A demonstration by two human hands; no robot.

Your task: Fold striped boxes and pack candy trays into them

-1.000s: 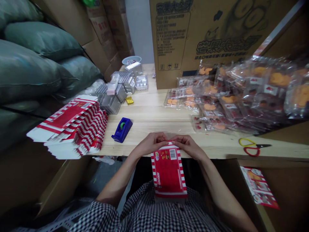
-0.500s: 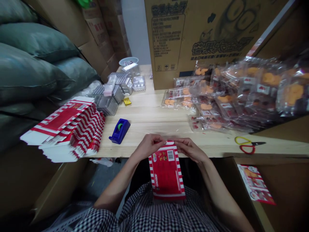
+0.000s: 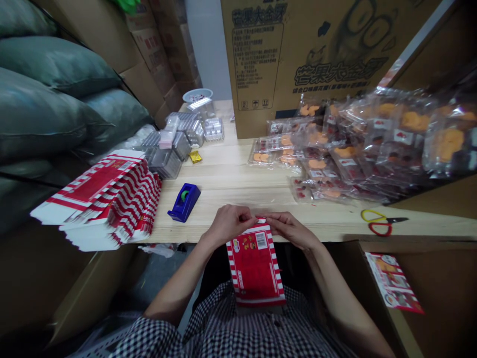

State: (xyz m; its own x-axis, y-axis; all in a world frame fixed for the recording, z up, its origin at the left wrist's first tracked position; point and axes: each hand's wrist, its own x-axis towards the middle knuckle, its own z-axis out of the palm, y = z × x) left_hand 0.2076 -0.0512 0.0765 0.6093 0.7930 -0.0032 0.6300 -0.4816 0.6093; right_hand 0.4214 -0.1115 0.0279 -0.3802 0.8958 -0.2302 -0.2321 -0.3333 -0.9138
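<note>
A red box with white-striped edges and a barcode (image 3: 255, 268) stands between my body and the table's front edge, its printed face toward me. My left hand (image 3: 231, 223) is closed at the box's top left corner, thumb and fingers pinching the top edge. My right hand (image 3: 290, 228) grips the top right corner, fingers bent over the top flap. Both hands meet near the flap, and their fingertips partly hide it. Left of my left hand sits a blue tape dispenser (image 3: 184, 202) with a green roll.
A stack of flat red-and-white cartons (image 3: 108, 199) lies at left, clear plastic trays (image 3: 167, 161) behind it. Bagged orange sweets (image 3: 335, 154) are heaped at right, near scissors (image 3: 383, 221). A large cardboard box (image 3: 257, 74) stands behind; an open carton (image 3: 439, 268) sits lower right.
The top of the box has shifted slightly left, and both hands have moved a little left with it. Their hold on its top edge stays much the same.
</note>
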